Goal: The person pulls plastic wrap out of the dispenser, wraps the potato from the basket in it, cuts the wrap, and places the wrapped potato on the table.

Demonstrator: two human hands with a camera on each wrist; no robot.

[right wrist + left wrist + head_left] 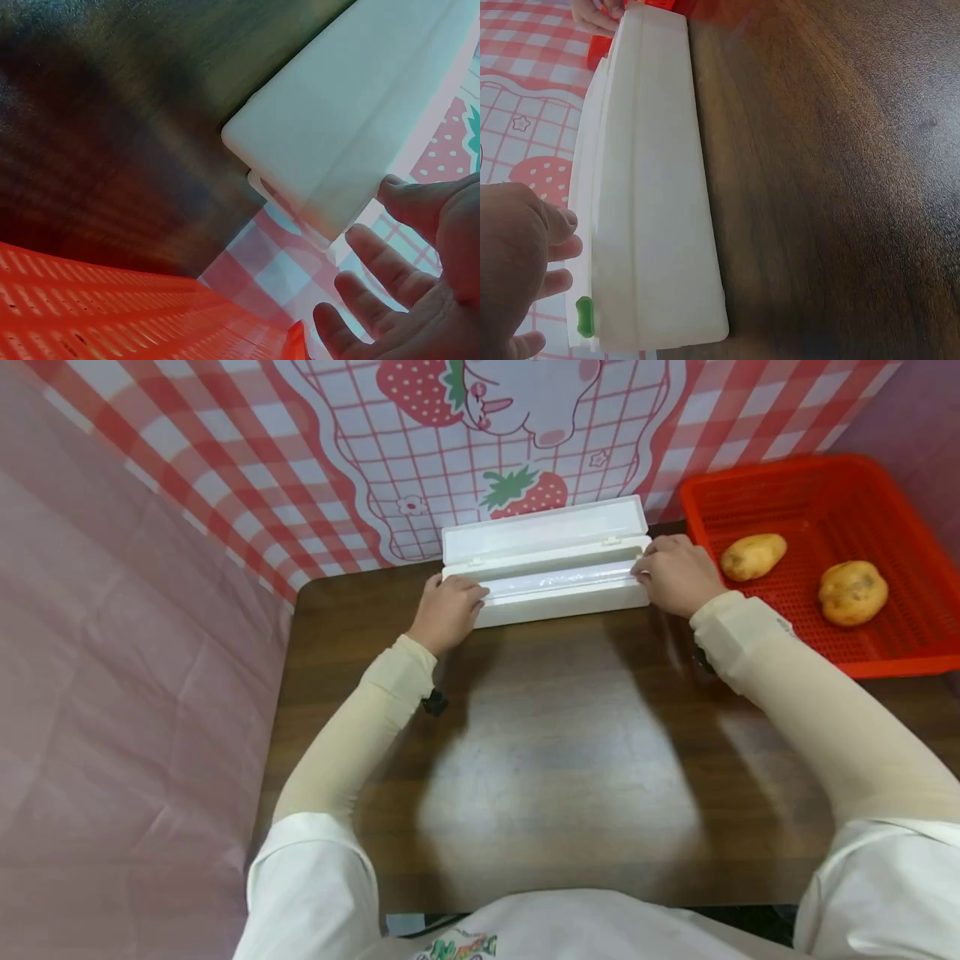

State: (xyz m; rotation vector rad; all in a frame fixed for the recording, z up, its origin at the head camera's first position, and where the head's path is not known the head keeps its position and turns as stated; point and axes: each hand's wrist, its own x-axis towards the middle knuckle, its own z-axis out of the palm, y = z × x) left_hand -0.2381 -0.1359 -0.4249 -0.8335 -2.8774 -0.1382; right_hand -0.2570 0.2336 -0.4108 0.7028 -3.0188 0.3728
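Observation:
A long white dispenser box [558,603] lies on the table with its lid [543,531] raised at the back. Inside it runs a shiny roll of clear film [558,579]. My left hand [447,610] is at the box's left end, fingertips over the opening by the roll's end. Its fingers are loosely spread in the left wrist view, near a small green slider [585,316]. At the other end, my right hand [678,575] has its fingertips at the rim. The right wrist view shows its thumb and fingers extended and apart, beside the box's corner.
A red plastic basket [892,664] stands at the right, close to my right hand, holding two potatoes, one left [753,557] and one right [853,593]. A checked strawberry-print cloth [247,435] rises behind the brown table [555,760]. Pink cloth [135,693] hangs at the left.

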